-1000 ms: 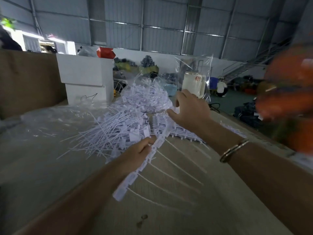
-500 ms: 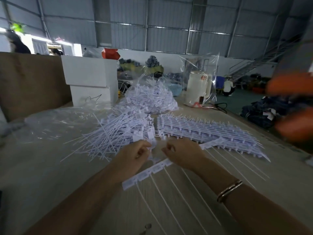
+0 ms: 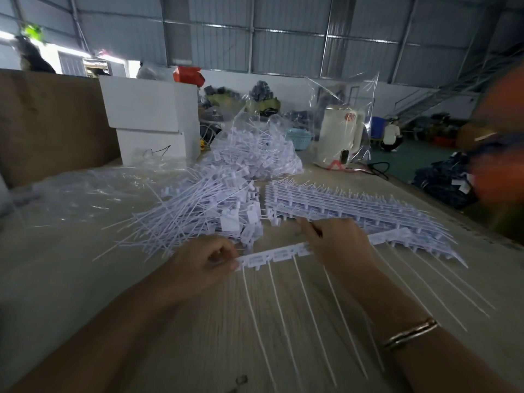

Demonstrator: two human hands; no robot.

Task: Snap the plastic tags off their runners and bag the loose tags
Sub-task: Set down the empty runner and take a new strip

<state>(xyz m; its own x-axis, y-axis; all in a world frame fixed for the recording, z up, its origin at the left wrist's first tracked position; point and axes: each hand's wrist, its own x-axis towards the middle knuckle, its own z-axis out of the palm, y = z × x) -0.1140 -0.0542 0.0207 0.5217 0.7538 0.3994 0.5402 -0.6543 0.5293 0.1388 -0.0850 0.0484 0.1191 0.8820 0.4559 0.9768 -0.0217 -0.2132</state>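
Nearest us, our left hand [image 3: 202, 260] pinched one end of a tag runner [image 3: 279, 254] while our right hand [image 3: 337, 245] gripped it further along, its thin tails trailing toward us over the counter [image 3: 85, 279]. Beyond lay a loose tags pile [image 3: 204, 214] and stacked runners [image 3: 354, 208]; farther back, a clear bag of tags [image 3: 255, 154].
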